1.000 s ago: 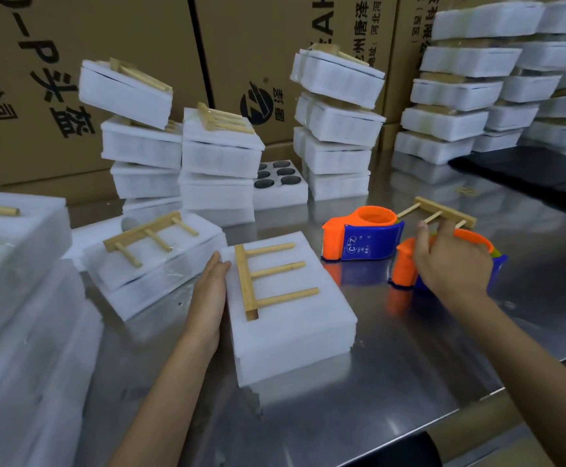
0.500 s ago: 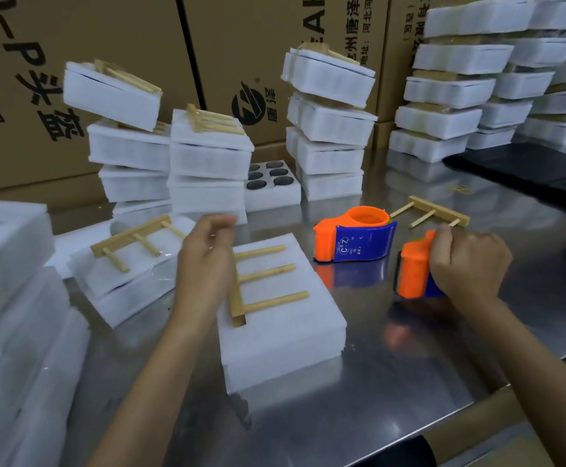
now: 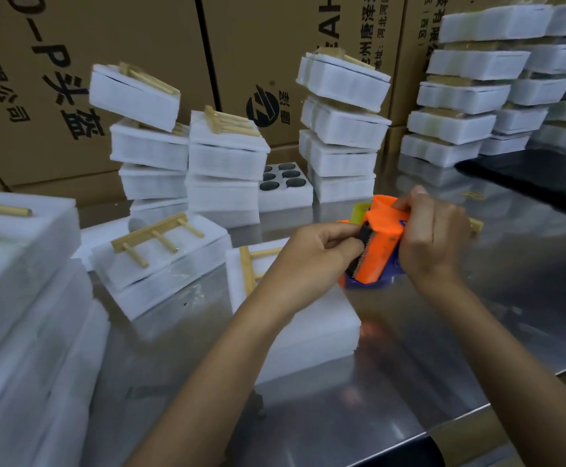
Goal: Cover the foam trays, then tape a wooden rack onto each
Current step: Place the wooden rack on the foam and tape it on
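A covered white foam tray point(image 3: 311, 328) lies on the steel table in front of me, with a wooden rack point(image 3: 248, 271) resting loose on its lid, partly hidden by my left forearm. My right hand point(image 3: 431, 241) holds an orange and blue tape dispenser point(image 3: 381, 251) lifted above the tray's far right corner. My left hand point(image 3: 311, 254) pinches at the dispenser's toothed cutter end, where the tape comes out. The tape itself is too thin to make out. The second dispenser is hidden behind my hands.
Another tray with a rack point(image 3: 156, 235) sits tilted to the left. Stacks of finished trays point(image 3: 340, 126) stand at the back before cardboard boxes. An open tray with dark round holes point(image 3: 285, 182) is behind. More foam point(image 3: 15, 298) is piled at near left. Table edge point(image 3: 460, 416) runs near right.
My right hand lifted the dispenser off the table and brought it left over the tray. My left hand left the rack and moved to the dispenser's cutter.
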Demonstrator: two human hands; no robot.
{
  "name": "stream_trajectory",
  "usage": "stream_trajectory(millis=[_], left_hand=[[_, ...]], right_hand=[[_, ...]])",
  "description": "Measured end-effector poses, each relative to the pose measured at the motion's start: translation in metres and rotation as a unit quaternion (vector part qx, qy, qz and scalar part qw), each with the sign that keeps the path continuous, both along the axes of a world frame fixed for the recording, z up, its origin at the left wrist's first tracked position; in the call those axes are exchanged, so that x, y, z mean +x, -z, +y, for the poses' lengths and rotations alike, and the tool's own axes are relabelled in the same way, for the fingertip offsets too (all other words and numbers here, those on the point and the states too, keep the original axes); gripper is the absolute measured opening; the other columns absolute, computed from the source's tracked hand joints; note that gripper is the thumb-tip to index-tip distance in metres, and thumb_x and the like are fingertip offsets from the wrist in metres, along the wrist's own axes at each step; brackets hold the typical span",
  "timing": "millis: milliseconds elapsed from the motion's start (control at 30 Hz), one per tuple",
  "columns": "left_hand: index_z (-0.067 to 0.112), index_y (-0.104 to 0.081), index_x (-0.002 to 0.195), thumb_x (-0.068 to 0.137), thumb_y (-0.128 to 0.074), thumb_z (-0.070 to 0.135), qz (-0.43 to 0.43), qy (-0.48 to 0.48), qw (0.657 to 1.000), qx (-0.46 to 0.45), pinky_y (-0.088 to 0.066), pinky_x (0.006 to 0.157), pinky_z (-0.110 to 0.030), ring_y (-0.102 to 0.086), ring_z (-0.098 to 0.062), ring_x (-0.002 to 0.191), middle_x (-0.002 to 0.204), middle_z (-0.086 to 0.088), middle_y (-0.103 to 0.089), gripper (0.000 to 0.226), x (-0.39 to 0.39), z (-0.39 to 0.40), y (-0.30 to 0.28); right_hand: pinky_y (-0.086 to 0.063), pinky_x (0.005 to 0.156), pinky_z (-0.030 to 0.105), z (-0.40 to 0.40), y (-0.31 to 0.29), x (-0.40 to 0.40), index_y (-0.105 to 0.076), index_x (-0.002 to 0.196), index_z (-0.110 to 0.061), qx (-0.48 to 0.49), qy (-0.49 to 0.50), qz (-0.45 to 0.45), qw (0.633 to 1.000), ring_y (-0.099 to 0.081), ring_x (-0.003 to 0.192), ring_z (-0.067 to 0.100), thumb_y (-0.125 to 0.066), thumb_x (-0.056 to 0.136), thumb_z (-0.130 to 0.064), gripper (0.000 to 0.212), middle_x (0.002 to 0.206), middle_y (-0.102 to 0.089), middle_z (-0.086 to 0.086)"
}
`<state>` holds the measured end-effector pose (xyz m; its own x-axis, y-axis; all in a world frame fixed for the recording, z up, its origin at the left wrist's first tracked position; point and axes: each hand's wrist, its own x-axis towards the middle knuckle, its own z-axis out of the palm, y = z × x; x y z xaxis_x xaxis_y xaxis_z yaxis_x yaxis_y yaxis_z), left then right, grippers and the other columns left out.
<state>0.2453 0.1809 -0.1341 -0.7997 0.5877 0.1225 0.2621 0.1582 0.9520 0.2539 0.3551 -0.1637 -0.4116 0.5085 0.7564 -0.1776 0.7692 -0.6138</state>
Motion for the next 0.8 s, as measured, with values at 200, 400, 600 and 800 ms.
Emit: stream_trajectory(millis=[200, 400, 600, 800], left_hand=[[0.021, -0.074, 0.108, 0.094, -0.067, 0.023, -0.041, -0.071, 0.995, 0.048, -0.055, 0.098, -0.038, -0.072, -0.012, 0.1, 0.1, 0.005, -0.078, 0.016, -0.001, -0.013, 0.007], [0.016, -0.076, 0.105, 0.1, -0.058, 0.022, -0.034, -0.133, 0.987, 0.09, -0.06, 0.085, -0.027, -0.072, -0.012, 0.094, 0.098, 0.001, -0.077, 0.019, -0.003, -0.013, 0.012], [0.014, -0.075, 0.092, 0.095, -0.066, 0.016, -0.06, -0.148, 0.98, 0.118, -0.056, 0.065, -0.017, -0.073, -0.01, 0.075, 0.083, 0.0, -0.077, 0.01, -0.01, -0.013, 0.011], [0.008, -0.073, 0.085, 0.094, -0.065, 0.006, -0.066, -0.169, 0.97, 0.163, -0.059, 0.068, -0.024, -0.066, -0.009, 0.06, 0.065, 0.001, -0.07, 0.012, -0.023, -0.024, 0.004]], right_hand=[[-0.037, 0.056, 0.038, -0.009, -0.002, -0.009, -0.063, 0.059, -0.005, -0.009, -0.009, -0.009, 1.0, -0.053, 0.057, 0.026, -0.023, 0.089, -0.042, 0.062, 0.054, -0.059, 0.011], [-0.036, 0.059, 0.033, -0.011, -0.002, -0.014, -0.059, 0.058, 0.001, -0.001, -0.013, -0.022, 1.0, -0.051, 0.054, 0.021, -0.024, 0.091, -0.042, 0.065, 0.051, -0.055, 0.012], [-0.039, 0.059, 0.037, -0.014, -0.009, -0.019, -0.055, 0.055, 0.001, 0.025, -0.015, -0.087, 0.996, -0.052, 0.054, 0.026, -0.024, 0.093, -0.04, 0.064, 0.049, -0.052, 0.01], [-0.028, 0.053, 0.036, -0.022, -0.03, -0.029, -0.034, 0.054, -0.014, 0.15, -0.024, -0.127, 0.98, -0.042, 0.052, 0.022, -0.034, 0.095, -0.024, 0.042, 0.049, -0.042, 0.002]])
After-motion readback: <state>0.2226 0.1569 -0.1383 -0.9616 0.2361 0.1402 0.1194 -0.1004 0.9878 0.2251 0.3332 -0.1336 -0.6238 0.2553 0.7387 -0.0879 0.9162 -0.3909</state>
